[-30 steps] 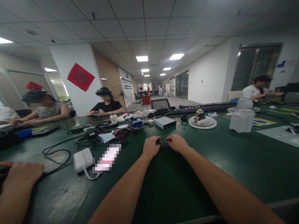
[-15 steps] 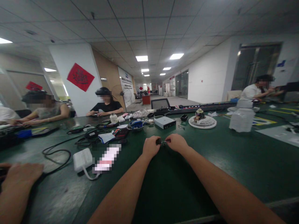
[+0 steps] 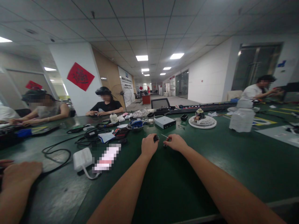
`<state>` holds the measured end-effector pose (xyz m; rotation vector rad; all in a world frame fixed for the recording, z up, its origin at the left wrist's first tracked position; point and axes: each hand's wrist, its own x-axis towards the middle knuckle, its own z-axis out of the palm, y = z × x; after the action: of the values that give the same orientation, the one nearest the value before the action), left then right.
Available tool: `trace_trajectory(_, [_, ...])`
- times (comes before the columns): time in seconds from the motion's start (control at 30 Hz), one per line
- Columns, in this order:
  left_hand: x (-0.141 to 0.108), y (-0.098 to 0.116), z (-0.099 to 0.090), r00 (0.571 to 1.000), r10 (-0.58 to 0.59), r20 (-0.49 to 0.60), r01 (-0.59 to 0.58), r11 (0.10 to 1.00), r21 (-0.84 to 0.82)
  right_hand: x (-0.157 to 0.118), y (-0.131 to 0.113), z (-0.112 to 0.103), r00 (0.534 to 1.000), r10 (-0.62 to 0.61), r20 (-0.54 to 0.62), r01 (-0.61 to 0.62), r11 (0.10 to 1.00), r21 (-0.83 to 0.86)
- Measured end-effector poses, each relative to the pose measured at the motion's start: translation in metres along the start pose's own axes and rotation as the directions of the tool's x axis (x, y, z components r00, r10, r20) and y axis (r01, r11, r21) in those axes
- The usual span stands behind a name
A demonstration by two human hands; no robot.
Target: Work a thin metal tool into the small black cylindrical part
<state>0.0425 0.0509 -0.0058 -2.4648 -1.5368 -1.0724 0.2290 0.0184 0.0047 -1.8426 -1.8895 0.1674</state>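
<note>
nearer you than the grey box (image 3: 163, 121), your left hand (image 3: 149, 146) pinches a small dark part (image 3: 156, 137); your right hand (image 3: 177, 142) pinches a thin rod (image 3: 164, 136). part judged light, stiff; grip its sides.

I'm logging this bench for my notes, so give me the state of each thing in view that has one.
Left grip: closed on small dark part.
Right grip: closed on thin tool, its tip apart from the small dark part.
Grey box: lying flat.
White fan grille: lying flat, motor-like part on top.
Black cable: loosely looped.
Ceiling lights: lit.
</note>
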Motion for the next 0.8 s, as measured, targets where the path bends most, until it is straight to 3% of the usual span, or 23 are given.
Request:
trace_trajectory(0.2, [0.000, -0.001, 0.001, 1.000, -0.018, -0.003, 0.018, 1.000, 0.014, 0.000, -0.001, 0.010, 0.999, -0.034, 0.042, 0.031, 0.997, 0.076])
trace_trajectory(0.4, [0.001, -0.002, 0.002, 1.000, -0.005, 0.030, 0.005, 1.000, -0.004, 0.006, 0.008, 0.012, 0.998, 0.017, -0.063, -0.006, 0.983, 0.183])
trace_trajectory(0.6, [0.000, 0.000, 0.002, 0.991, 0.106, 0.077, -0.099, 0.990, -0.098, 0.012, 0.013, 0.010, 0.990, -0.024, -0.141, 0.067, 0.949, 0.309])
trace_trajectory(0.8, [-0.002, 0.006, -0.002, 0.953, 0.248, 0.172, -0.211, 0.956, -0.206, 0.012, 0.012, 0.011, 0.987, -0.059, -0.147, 0.107, 0.933, 0.344])
